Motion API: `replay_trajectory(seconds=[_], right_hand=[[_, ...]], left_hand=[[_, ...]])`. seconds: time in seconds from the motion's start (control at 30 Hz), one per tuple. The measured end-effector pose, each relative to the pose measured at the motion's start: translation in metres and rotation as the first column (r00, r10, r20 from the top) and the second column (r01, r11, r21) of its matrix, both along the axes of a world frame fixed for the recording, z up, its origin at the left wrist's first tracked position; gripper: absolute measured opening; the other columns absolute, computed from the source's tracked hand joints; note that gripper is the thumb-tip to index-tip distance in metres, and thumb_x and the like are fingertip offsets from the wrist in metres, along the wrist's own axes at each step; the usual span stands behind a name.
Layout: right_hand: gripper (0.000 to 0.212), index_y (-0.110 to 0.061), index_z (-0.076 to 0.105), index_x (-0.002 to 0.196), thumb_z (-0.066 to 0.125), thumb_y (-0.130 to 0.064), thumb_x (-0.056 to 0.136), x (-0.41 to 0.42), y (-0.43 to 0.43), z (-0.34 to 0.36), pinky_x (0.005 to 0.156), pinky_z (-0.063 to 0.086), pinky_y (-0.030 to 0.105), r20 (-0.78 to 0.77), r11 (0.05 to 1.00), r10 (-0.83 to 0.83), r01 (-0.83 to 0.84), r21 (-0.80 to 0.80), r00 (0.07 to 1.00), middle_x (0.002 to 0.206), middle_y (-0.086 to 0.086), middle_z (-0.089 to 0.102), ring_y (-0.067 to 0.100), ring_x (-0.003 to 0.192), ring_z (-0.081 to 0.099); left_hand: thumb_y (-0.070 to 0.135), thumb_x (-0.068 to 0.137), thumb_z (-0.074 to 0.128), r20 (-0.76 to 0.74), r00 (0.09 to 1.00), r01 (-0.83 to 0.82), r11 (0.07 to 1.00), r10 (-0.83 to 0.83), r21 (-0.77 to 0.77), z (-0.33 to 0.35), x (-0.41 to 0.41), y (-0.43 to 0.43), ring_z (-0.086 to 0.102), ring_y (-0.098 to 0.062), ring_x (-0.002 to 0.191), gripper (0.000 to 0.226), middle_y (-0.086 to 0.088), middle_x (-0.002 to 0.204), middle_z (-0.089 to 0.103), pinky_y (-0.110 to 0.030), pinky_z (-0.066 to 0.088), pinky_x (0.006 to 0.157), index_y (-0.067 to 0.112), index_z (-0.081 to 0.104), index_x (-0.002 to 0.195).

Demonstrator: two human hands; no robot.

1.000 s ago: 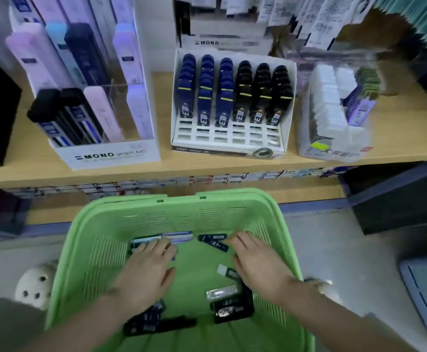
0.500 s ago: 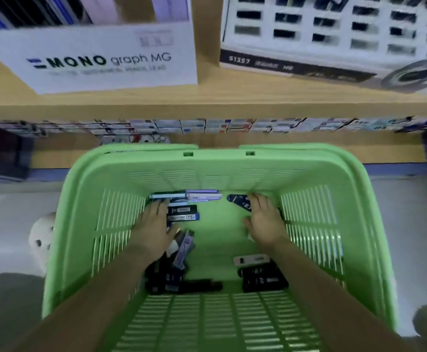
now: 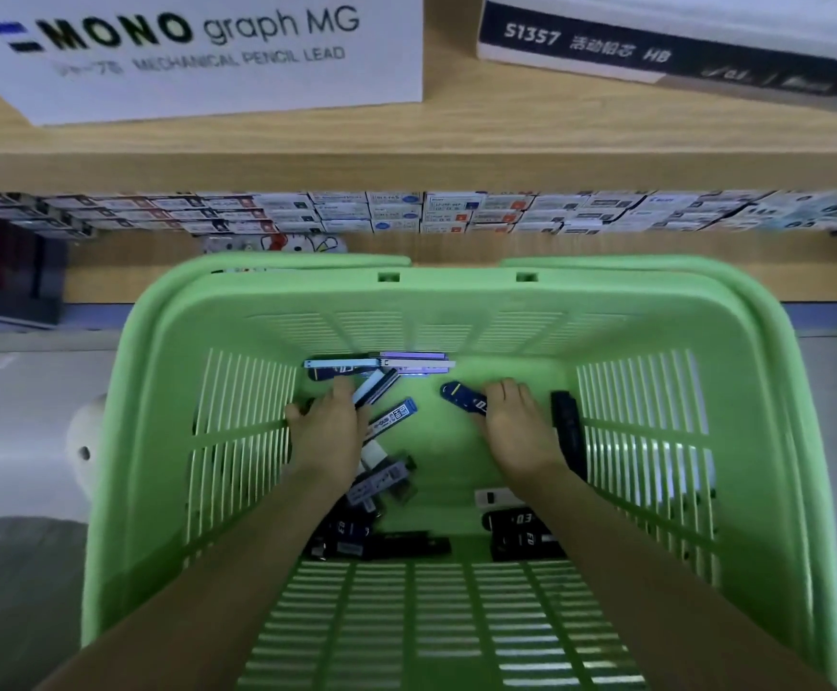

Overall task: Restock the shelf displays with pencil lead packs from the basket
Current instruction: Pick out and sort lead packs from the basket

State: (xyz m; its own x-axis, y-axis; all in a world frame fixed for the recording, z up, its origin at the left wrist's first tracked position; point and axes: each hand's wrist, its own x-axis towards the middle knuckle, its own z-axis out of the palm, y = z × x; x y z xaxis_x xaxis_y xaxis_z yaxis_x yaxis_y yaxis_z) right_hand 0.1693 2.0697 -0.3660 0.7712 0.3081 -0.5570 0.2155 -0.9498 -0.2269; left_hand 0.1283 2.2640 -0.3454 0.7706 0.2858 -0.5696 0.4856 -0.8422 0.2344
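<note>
Lead packs [image 3: 392, 415] scattered on green basket [image 3: 456, 296] floor; wooden shelf [image 3: 456, 142] above.

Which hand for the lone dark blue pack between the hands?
Right: the right hand is at one end of the dark blue pack; the left hand is farther off, over other packs.

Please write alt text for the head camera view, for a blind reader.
Two bare hands, the left hand and the right hand, reach into a green basket and touch pencil lead packs scattered on its bottom. Beyond it, a wooden shelf carries a white MONO graph MG box.
</note>
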Motion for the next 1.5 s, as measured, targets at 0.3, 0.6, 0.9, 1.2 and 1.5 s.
replay_trajectory(seconds=[0.3,0.6,0.9,1.2,1.5], right_hand=[[0.027,-0.006,0.045,0.115,0.046,-0.026,0.098,-0.033,0.054,0.045,0.067,0.034,0.028,-0.254,0.721,-0.321,0.409,0.559,0.912,0.099,0.007,0.058,0.027,0.088,0.057],[0.045,-0.002,0.045,0.134,0.038,-0.011,0.09,-0.057,0.069,0.063,0.092,0.04,0.025,-0.106,0.697,-0.031,0.098,0.71,0.994,0.12,0.011,0.045,0.019,0.106,0.044],[0.078,-0.014,0.015,0.15,0.06,-0.032,0.089,-0.026,0.05,0.007,0.113,-0.006,0.02,-0.021,0.891,0.275,-0.247,0.381,0.961,0.156,-0.001,0.017,0.015,0.145,0.007],[0.067,-0.011,0.036,0.134,0.069,-0.032,0.079,-0.043,0.061,-0.008,0.097,0.028,0.031,-0.088,0.943,0.283,-0.26,0.206,0.955,0.128,0.008,0.041,0.026,0.12,0.039],[0.062,-0.006,0.037,0.129,0.07,-0.027,0.081,-0.053,0.072,-0.01,0.097,0.033,0.03,-0.101,0.97,0.17,-0.148,0.194,0.98,0.127,0.012,0.039,0.027,0.117,0.037]], left_hand=[[0.007,0.1,0.031,-0.294,0.666,-0.672,0.379,0.685,-0.636,0.033,-0.011,-0.034,0.055,-0.019,0.095,0.018,-0.005,0.103,0.055,-0.033,0.046,0.09,0.012,0.043,0.112],[0.029,0.098,0.046,-0.296,0.548,-0.697,0.232,0.782,-0.678,0.053,-0.008,-0.03,0.06,-0.019,0.086,0.012,-0.004,0.092,0.058,-0.034,0.049,0.076,0.018,0.044,0.101],[0.01,0.097,0.043,-0.13,0.584,-0.7,0.417,0.801,-0.58,0.066,-0.008,0.003,0.05,-0.013,0.059,0.005,-0.004,0.083,0.057,-0.008,0.041,0.043,0.011,0.048,0.096],[0.01,0.098,0.042,-0.173,0.576,-0.709,0.383,0.799,-0.592,0.073,-0.01,0.001,0.046,-0.014,0.056,0.011,-0.001,0.079,0.056,-0.016,0.044,0.052,0.015,0.045,0.089],[0.01,0.099,0.043,-0.187,0.558,-0.725,0.365,0.808,-0.584,0.082,-0.019,0.001,0.047,-0.016,0.058,0.01,-0.006,0.08,0.057,-0.009,0.041,0.041,0.01,0.047,0.089]])
